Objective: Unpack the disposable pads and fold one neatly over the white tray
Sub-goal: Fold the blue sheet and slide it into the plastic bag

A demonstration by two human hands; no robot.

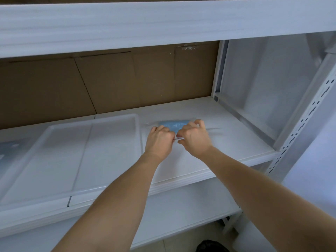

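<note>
Shelf (pixel 227 135): hands half-hiding blurred pad packet (pixel 172 124)

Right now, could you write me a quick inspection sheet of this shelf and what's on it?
Surface: white shelf, bare at right.
Job's things: blue pad pack in clear wrap, lying right of the tray; tray holds nothing seen.
Clutter: another bluish pack at far left, blurred.
Hands: left hand and right hand both pinch the wrap's near edge, close together.
Cables: nothing seen.
Surroundings: cardboard behind, upper shelf above, slotted post at right, lower shelf below.
</note>
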